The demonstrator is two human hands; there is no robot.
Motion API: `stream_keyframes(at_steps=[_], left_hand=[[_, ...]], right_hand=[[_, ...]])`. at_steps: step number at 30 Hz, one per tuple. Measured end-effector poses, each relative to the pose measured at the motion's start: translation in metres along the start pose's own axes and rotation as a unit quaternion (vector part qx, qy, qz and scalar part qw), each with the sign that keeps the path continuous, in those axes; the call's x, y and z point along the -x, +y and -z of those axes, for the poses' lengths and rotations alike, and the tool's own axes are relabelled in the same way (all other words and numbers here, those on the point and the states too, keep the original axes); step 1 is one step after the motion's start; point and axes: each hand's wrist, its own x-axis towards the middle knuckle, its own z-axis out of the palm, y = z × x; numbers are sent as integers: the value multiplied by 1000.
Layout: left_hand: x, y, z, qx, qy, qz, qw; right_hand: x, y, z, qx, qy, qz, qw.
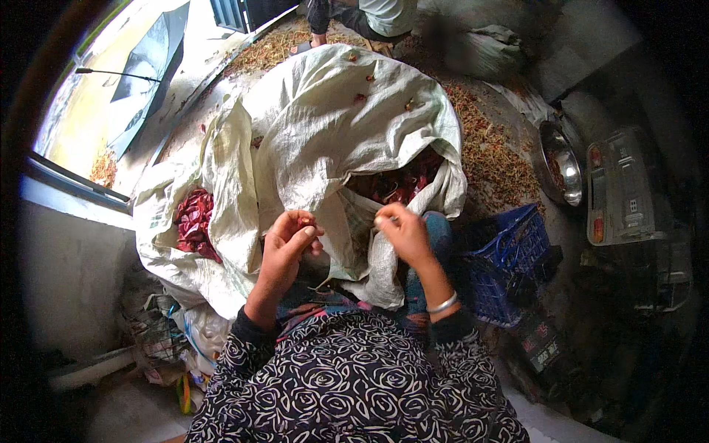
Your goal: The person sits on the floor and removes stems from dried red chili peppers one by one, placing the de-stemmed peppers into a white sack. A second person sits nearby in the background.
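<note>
My left hand (291, 242) is raised over the front of a large white woven sack (321, 116), its fingers closed on a small dried red chili (304, 222). To its right, my right hand (404, 232) is slightly blurred, thumb and fingers close together; whether anything is between them I cannot tell. Beyond the right hand, dark dried red chilies (396, 185) show in the sack's opening. At the left, a second white woven sack (230, 160) lies open around a pile of red chilies (195, 224).
A blue plastic crate (501, 260) stands right of my knee, with a steel basin (559, 163) beyond it. Stems litter the floor (493, 149). A person (388, 19) sits at the far side. An open umbrella (147, 77) lies at the upper left.
</note>
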Motion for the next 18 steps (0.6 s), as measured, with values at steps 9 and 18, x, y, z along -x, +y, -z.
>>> stream_keyframes(at_steps=[9, 18], left_hand=[[4, -7, -9, -58, -17, 73, 995], [-6, -26, -6, -111, 5, 8, 994]], right_hand=[[-63, 91, -31, 258, 76, -82, 960], [-69, 32, -11, -167, 2, -94, 981]])
